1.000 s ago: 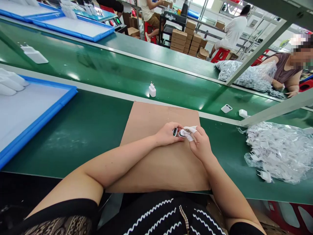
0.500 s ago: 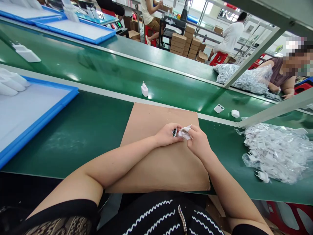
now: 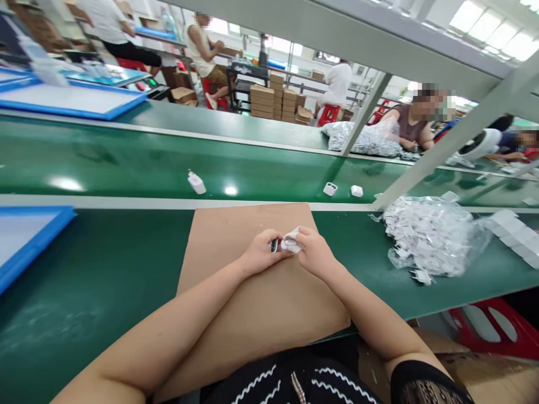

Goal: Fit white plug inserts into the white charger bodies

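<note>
My left hand (image 3: pixel 260 255) is closed round a small white charger (image 3: pixel 274 245), whose dark port end pokes out between the fingers. Pinched in my right hand (image 3: pixel 315 252) is a crumpled white cloth (image 3: pixel 292 238), pressed against the other end of the charger. Most of the charger is hidden by fingers and cloth. Both hands are just above a brown cardboard sheet (image 3: pixel 252 303) lying on the green bench. Beyond the sheet, on the green strip, lie a white charger with prongs (image 3: pixel 197 183) and two white charger pieces, a near one (image 3: pixel 330 188) and another one (image 3: pixel 356 191).
To the right is a clear bag of white plug parts (image 3: pixel 433 235), with white boxes (image 3: pixel 516 235) beyond it. A blue-rimmed tray (image 3: pixel 37 247) stands at left. A slanted metal post (image 3: pixel 438 151) crosses the right side. Co-workers sit across the line.
My view has swung to the right and up, so the bench things shift left in the picture. Both hands keep their hold on the charger and cloth, with little visible movement between them.
</note>
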Available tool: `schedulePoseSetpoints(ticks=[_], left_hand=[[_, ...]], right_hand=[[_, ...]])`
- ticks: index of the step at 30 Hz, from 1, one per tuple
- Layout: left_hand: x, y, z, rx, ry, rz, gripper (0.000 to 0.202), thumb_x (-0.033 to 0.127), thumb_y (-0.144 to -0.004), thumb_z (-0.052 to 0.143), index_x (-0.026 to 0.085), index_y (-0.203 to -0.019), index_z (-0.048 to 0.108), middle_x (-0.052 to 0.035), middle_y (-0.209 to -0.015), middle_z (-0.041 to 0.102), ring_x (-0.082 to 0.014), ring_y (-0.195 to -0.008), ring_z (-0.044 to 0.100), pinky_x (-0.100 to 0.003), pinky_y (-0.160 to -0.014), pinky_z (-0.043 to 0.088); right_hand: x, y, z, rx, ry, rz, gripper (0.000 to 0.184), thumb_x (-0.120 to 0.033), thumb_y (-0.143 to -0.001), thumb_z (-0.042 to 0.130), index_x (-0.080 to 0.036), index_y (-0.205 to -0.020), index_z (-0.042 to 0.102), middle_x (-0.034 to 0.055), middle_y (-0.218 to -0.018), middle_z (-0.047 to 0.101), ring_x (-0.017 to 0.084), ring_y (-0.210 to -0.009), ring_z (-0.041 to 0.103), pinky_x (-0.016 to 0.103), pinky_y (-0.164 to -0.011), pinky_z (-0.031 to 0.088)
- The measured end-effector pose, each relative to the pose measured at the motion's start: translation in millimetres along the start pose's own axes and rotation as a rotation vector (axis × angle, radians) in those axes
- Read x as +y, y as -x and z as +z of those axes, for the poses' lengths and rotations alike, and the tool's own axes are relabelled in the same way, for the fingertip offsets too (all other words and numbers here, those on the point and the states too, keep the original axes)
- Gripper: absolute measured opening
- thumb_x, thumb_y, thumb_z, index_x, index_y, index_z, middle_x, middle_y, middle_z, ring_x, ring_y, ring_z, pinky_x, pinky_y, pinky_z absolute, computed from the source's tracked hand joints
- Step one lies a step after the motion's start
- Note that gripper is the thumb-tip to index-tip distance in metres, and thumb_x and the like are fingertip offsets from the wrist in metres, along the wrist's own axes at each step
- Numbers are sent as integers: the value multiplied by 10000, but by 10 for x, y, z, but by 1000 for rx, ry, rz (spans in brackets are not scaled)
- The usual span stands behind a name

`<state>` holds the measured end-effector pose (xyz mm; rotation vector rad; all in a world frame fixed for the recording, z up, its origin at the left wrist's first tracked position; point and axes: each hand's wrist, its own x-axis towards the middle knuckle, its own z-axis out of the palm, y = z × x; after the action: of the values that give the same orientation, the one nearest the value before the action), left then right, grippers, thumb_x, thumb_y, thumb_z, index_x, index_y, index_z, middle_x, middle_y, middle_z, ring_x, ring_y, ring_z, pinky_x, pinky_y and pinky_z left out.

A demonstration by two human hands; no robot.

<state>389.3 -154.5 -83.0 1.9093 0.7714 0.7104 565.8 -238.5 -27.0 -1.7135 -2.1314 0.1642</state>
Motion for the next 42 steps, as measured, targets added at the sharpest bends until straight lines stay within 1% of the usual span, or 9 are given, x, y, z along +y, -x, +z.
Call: schedulePoseSetpoints(ticks=[5,12,15,21,29,36,38,40,42], left_hand=[[-4,28,-9,-12,-3,-21,376,533,-759,818,206,-862,665,-2,-823,631,-177,-776,565,-282,-682,433],[-19,15,1,-10,-5,-31,384,549,-763,812,211,-899,690,-3,-834,644,-179,-776,574,-294,-703,446],[-20,4,4,8,3,-2,386,541,-736,831,212,-879,688,0,-830,645,-186,-786,578,-308,-727,449],[5,-22,-19,2,54,-1,389,522,-726,842,218,-930,710,-14,-897,670,-200,-821,612,-325,-753,489],[6,-28,-8,16,78,28,318,429,-719,858,210,-894,709,-4,-855,650,-191,-803,611,-309,-721,482],[-11,-47,12,46,50,4,341,456,-706,851,203,-876,697,-3,-843,646,-190,-787,606,-306,-713,474],[-5,-48,23,41,25,8,342,457,-702,849,199,-865,693,-4,-836,649,-194,-793,606,-309,-727,475],[6,-43,36,36,7,19,331,434,-699,844,195,-874,696,-8,-841,658,-201,-810,611,-315,-748,479],[7,-36,39,24,7,12,326,416,-707,832,193,-905,699,-16,-857,667,-206,-815,617,-320,-751,485]], right_hand=[[-99,-33,-8,-62,140,21,250,3,-794,612,-209,-913,665,38,-878,624,201,-813,548,309,-686,383],[-90,7,8,-18,96,107,194,-25,-812,613,-214,-840,647,22,-827,601,181,-769,550,290,-634,346],[-62,10,-3,-4,97,96,198,-22,-785,604,-216,-803,642,30,-823,599,184,-765,551,291,-612,327],[47,-58,-42,-10,19,80,183,-87,-811,560,-227,-819,679,24,-784,578,177,-702,533,284,-550,305],[-29,-42,-31,75,191,-41,238,-58,-740,549,-241,-810,684,43,-748,593,200,-692,522,311,-560,268],[-27,-15,65,121,232,31,159,-95,-744,598,-236,-754,672,36,-728,603,191,-664,533,314,-590,294],[-23,24,89,133,198,53,185,-92,-777,604,-234,-840,704,43,-775,634,208,-738,582,309,-637,357],[-11,73,115,120,86,59,295,-100,-810,627,-232,-1057,720,59,-911,683,229,-859,629,308,-719,432],[29,99,145,84,-98,59,446,-126,-817,675,-243,-1247,668,69,-1077,698,228,-936,650,308,-774,488]])
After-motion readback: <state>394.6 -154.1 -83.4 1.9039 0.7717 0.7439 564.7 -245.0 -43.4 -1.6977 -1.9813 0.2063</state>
